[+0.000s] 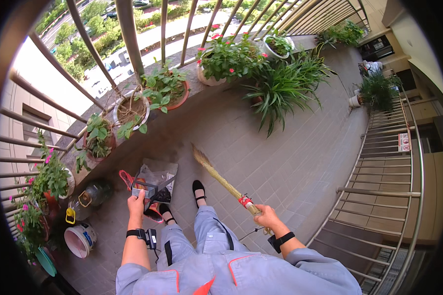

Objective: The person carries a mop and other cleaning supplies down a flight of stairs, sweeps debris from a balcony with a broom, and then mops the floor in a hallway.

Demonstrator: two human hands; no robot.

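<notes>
My left hand (136, 205) grips the top of a grey dustpan (172, 169) hanging in front of my left leg. Clear plastic, a dark crumpled piece and red netting (125, 178) are in or against the dustpan; which of them lie inside is hard to tell. In my right hand (266, 217) is the handle end of a straw broom (221, 180), bound with a red and white wrap. The broom slants away to the upper left, its bristles (201, 155) at the tiled floor (280, 147), past my right shoe (198, 190).
Potted plants (229, 55) line a ledge along the metal railing (131, 40). A bushy spider plant (284, 84) spreads over the floor. To my left are a white bucket (80, 239) and large clear plastic bottles (98, 191). Another railing (376, 195) runs along my right.
</notes>
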